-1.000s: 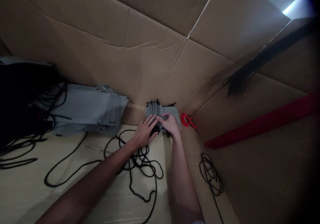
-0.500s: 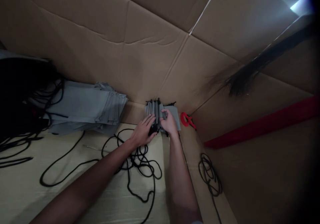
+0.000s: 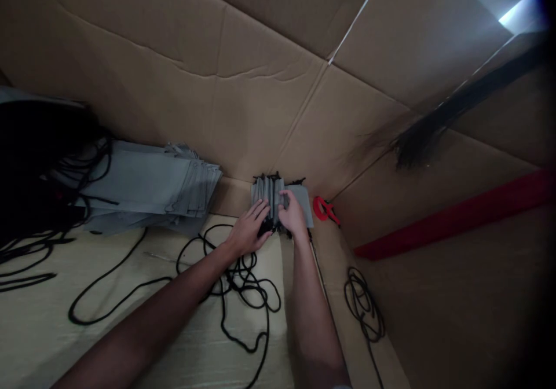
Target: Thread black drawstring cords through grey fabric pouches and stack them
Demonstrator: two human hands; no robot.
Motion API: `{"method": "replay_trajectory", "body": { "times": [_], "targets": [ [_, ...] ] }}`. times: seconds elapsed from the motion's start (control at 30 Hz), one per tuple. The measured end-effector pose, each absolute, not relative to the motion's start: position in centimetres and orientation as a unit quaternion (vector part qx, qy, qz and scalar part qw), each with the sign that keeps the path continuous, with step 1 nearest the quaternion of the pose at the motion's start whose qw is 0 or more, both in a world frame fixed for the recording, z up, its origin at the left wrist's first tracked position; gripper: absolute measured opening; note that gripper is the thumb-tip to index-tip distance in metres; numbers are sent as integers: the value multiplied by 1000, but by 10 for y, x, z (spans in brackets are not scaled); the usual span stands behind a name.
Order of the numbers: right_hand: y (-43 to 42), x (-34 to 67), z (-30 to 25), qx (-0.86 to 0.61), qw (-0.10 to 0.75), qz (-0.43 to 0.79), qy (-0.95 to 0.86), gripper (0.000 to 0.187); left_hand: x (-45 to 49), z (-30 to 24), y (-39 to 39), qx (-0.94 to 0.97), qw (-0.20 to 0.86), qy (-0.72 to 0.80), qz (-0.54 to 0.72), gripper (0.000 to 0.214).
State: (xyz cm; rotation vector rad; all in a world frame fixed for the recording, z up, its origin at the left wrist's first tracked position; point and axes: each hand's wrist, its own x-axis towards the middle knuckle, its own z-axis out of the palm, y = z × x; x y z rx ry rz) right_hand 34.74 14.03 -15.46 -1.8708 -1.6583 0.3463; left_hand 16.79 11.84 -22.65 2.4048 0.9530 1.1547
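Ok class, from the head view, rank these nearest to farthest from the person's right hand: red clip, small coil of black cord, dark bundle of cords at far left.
1. Red clip, just right of the right hand.
2. Small coil of black cord, lower right on the cardboard.
3. Dark bundle of cords, far left.

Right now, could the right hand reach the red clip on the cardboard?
Probably yes. The right hand is on the gray cloth stack, and the red clip lies just past the stack's edge. No cord or flap seems to block the way, though the grip would likely have to leave the stack first.
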Motion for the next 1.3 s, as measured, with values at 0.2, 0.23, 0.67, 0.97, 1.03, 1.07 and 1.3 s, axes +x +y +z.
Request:
{"method": "replay_trajectory", "body": {
  "times": [0.2, 0.23, 0.67, 0.97, 1.03, 1.07, 1.3],
  "targets": [
    [141, 340, -155, -723, 289, 125, -615, 34, 168, -228, 119, 824, 164, 344, 419, 74],
    [142, 339, -155, -725, 288, 125, -613, 34, 168, -228, 119, 823, 166, 346, 420, 75],
    [141, 341, -153, -704, 307, 133, -626, 32, 166, -229, 119, 832, 166, 335, 410, 76],
    [137, 340, -152, -700, 304, 123, -634, 35, 167, -228, 119, 822, 170, 344, 420, 68],
    [136, 338, -152, -697, 298, 123, -641, 32, 167, -228, 119, 817, 173, 346, 427, 66],
    [136, 337, -152, -697, 296, 122, -641, 31, 167, -227, 119, 814, 174, 347, 432, 65],
    [138, 336, -156, -706, 293, 115, -635, 31, 167, -228, 119, 799, 166, 348, 462, 45]
  ]
}}
